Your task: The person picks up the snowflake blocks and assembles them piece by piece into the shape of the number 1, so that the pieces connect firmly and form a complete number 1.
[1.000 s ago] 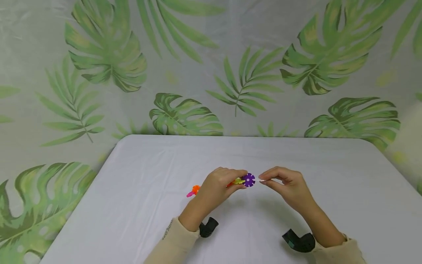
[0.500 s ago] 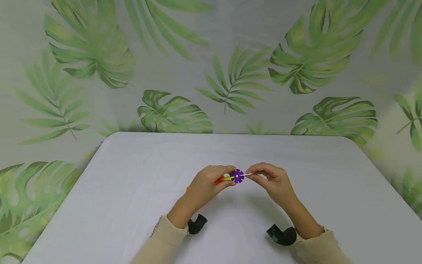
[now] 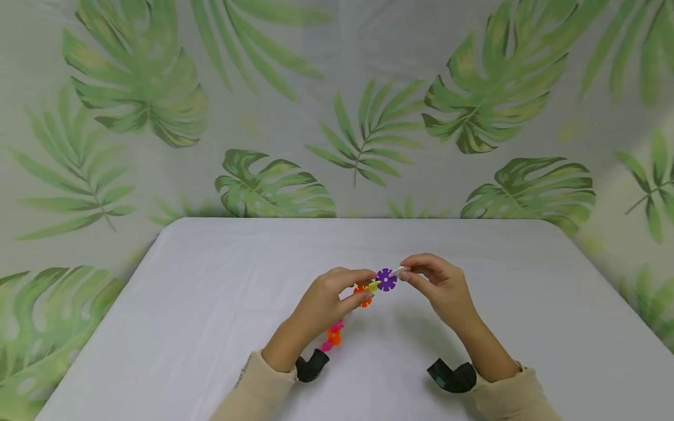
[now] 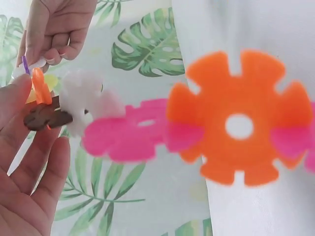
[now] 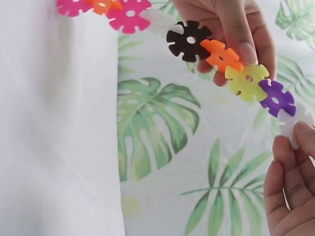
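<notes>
A chain of interlocking plastic snowflake discs stretches from my left hand (image 3: 321,301), whose thumb and fingers pinch it near the yellow disc (image 5: 247,88). At its end is a purple disc (image 3: 387,280). My right hand (image 3: 442,292) pinches a white disc (image 5: 290,120), which meets the purple disc's edge. Past the yellow one come an orange disc (image 5: 221,55) and a dark brown disc (image 5: 187,46). A whitish disc (image 4: 78,93), a pink disc (image 4: 118,142) and a large-looking orange disc (image 4: 216,108) follow, hanging toward the left wrist.
A white cloth covers the table (image 3: 210,280), with rounded far corners. Behind it hangs a leaf-print sheet (image 3: 295,117). Black wrist-worn devices (image 3: 312,365) sit below both hands, next to beige sleeves (image 3: 258,386).
The white disc came from apart to meeting the purple disc. The chain's free end swung from left of my left hand to below it, toward the wrist. The head view shifted slightly.
</notes>
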Tool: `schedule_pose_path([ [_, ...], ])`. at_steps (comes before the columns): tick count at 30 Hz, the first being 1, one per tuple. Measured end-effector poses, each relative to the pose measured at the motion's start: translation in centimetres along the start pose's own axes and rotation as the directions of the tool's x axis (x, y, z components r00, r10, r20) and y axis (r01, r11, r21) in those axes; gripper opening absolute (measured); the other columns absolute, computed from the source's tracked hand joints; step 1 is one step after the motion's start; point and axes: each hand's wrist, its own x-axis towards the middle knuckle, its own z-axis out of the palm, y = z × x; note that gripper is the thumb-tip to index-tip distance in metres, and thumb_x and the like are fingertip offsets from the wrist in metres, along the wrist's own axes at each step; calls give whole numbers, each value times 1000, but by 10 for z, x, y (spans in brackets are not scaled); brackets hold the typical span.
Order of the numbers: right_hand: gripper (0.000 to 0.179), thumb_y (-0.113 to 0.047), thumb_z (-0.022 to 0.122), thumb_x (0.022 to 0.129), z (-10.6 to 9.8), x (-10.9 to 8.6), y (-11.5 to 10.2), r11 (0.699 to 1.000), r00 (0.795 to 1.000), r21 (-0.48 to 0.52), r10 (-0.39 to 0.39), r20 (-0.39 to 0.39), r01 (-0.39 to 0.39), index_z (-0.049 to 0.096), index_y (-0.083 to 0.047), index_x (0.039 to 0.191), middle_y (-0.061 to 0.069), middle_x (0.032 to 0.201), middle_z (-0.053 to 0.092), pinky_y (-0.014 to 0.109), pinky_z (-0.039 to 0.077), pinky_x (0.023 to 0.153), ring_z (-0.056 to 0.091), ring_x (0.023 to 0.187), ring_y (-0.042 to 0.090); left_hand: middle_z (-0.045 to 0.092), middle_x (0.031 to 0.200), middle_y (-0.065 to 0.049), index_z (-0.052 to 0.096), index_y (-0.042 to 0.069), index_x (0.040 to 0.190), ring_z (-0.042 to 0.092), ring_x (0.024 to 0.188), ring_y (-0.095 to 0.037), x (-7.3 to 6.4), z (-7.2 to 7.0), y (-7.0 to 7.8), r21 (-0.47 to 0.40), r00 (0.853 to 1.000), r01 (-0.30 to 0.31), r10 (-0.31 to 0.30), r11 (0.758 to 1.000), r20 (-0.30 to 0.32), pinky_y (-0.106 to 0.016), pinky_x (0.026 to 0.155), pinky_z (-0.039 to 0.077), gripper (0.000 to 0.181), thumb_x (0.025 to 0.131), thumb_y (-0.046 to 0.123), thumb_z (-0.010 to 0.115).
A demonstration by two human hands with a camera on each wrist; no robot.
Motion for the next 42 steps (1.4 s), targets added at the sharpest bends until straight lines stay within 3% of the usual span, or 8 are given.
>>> schedule_pose_path([
  [8,22,13,61,78,-5,7,-2,999,999,-16,51,5,-51,60,9,100,8,91,61,24,50,72,59,80,17,64,104,-4,62,4,112,60,87,-8,1,3,5,-118,998,37,-32,992,47,-17,79,46,34,79,6,68],
  [14,24,11,59,80,0,15,2,996,997,27,79,24,-80,59,8,104,9,92,61,24,51,71,58,78,18,63,106,-6,61,3,111,62,89,-9,-1,4,4,-241,994,108,-98,964,54,-18,76,47,34,78,5,67],
  [23,21,13,58,80,7,20,7,991,994,88,104,-24,-101,61,6,101,10,91,61,24,51,63,57,69,18,64,100,-7,60,4,110,62,86,-8,-2,17,1,-442,971,238,-230,865,72,-24,74,50,32,79,7,67],
  [27,19,9,58,82,9,21,12,985,989,91,146,-21,-143,61,6,101,9,92,62,25,51,60,57,66,19,64,100,-7,60,4,110,63,85,-9,-3,22,-2,-496,948,308,-308,812,85,-25,74,50,31,80,7,66],
  [30,19,7,57,84,10,20,17,977,982,106,187,-19,-184,60,6,102,10,93,61,25,51,62,57,65,19,64,100,-9,60,3,110,63,85,-11,-2,23,-1,-529,922,372,-371,763,113,-25,74,50,31,80,4,66],
  [35,21,3,56,86,9,18,24,957,966,128,258,25,-259,58,6,107,10,99,60,28,51,69,59,72,19,64,95,-13,59,-1,109,63,82,-13,2,20,5,-536,888,444,-431,718,158,-26,74,50,29,81,0,64],
  [37,23,2,57,86,8,17,27,949,958,135,281,58,-287,57,5,109,10,101,59,29,51,72,60,75,20,64,93,-12,60,1,109,62,81,-12,-1,24,-1,-541,885,451,-437,710,164,-26,74,50,28,81,1,65],
  [42,28,0,58,86,8,15,36,931,939,149,317,131,-334,55,6,113,9,104,59,31,50,75,61,79,20,62,93,-9,59,3,110,62,81,-14,-9,36,-17,-593,871,464,-459,658,172,-28,74,51,30,81,1,64],
])
